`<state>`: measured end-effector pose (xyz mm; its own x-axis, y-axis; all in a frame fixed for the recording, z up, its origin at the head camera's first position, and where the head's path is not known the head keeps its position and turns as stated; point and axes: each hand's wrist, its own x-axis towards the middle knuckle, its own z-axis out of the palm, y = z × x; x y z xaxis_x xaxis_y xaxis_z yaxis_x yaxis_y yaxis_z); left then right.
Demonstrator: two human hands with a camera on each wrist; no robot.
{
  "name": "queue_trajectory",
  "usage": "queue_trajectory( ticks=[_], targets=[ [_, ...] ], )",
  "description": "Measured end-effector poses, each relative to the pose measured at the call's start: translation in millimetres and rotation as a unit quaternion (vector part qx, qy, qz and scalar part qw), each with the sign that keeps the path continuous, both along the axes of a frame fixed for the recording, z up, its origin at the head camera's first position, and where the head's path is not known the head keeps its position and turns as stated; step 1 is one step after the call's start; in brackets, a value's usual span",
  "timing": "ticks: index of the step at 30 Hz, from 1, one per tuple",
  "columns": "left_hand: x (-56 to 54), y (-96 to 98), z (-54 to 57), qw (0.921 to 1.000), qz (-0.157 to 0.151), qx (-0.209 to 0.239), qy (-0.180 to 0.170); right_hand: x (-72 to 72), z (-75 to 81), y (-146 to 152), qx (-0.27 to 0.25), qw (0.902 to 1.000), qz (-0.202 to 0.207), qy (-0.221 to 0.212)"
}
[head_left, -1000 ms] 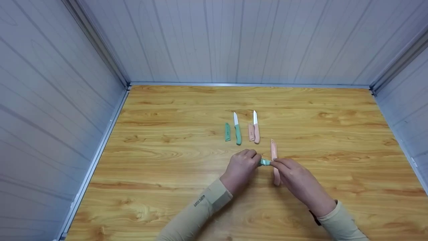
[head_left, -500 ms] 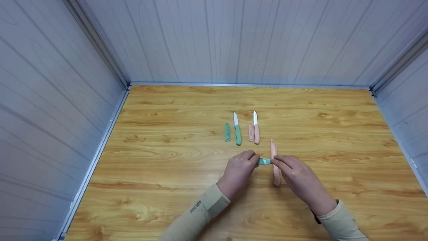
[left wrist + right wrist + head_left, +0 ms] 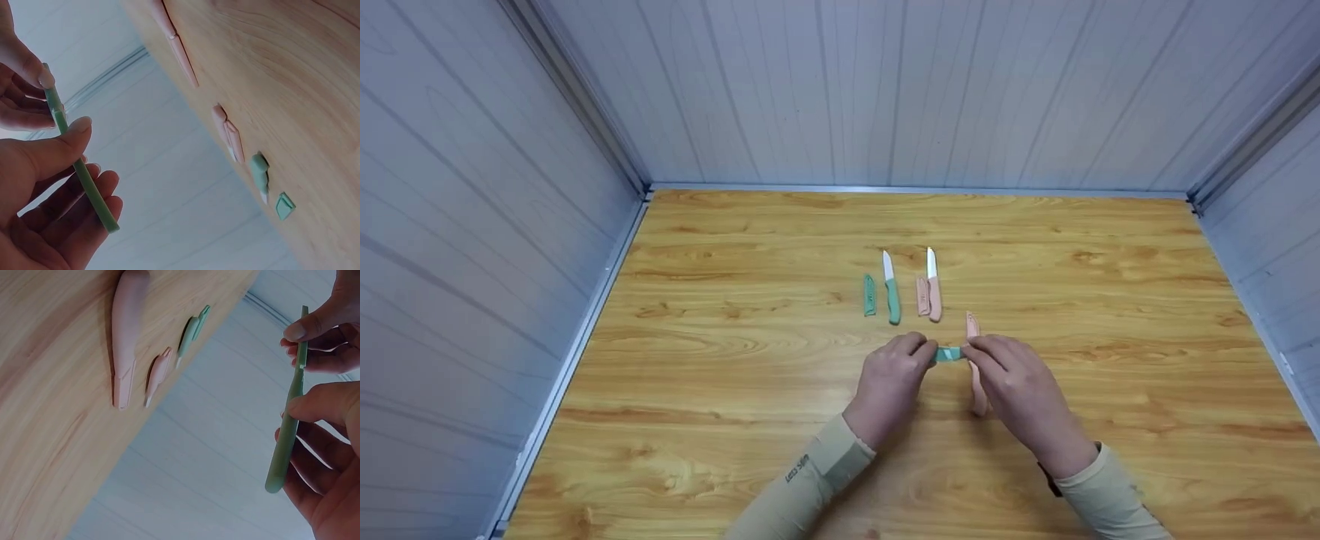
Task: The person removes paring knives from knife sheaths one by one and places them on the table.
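Note:
Above the table, a green knife and its green sheath are held end to end between the two hands. My left hand [image 3: 889, 382] pinches the sheath [image 3: 93, 191] between thumb and fingers. The knife's green handle [image 3: 284, 444] lies in the grip of my right hand [image 3: 1024, 390]. A short whitish patch of blade [image 3: 949, 355] shows between the hands; the rest of the blade is hidden. Below the right hand lies a pink knife in its pink sheath [image 3: 973, 324], partly covered in the head view by the fingers.
Farther back on the wooden table [image 3: 720, 360] lie a bare green knife [image 3: 892, 300] beside a green sheath [image 3: 869, 295], and a bare pink knife [image 3: 934, 296] against a pink sheath [image 3: 922, 297]. Pale panel walls [image 3: 855, 97] enclose the back and sides.
Both hands, with the green knife and sheath, have shifted slightly toward the back wall and left. The knives and sheaths on the table stay where they were.

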<state>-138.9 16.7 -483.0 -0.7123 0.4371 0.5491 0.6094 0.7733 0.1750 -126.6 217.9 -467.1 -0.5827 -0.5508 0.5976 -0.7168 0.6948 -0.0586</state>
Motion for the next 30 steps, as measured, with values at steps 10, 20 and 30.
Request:
queue_trajectory(
  ticks=[10, 20, 30],
  targets=[
    [1.9, -0.9, 2.7, 0.9998, 0.018, 0.008, -0.004, -1.2, -4.9, -6.6, -0.024, 0.9988, -0.040, -0.018],
    [-0.1, -6.9, 0.8, 0.9892, -0.008, 0.130, -0.067, -4.9, -4.0, -8.6, -0.050, 0.9974, -0.042, -0.028],
    [-0.1, -9.9, 0.1, 0.9831, -0.002, 0.161, -0.088, -4.6, -3.9, -10.1, -0.086, 0.9940, -0.047, -0.048]
  ],
)
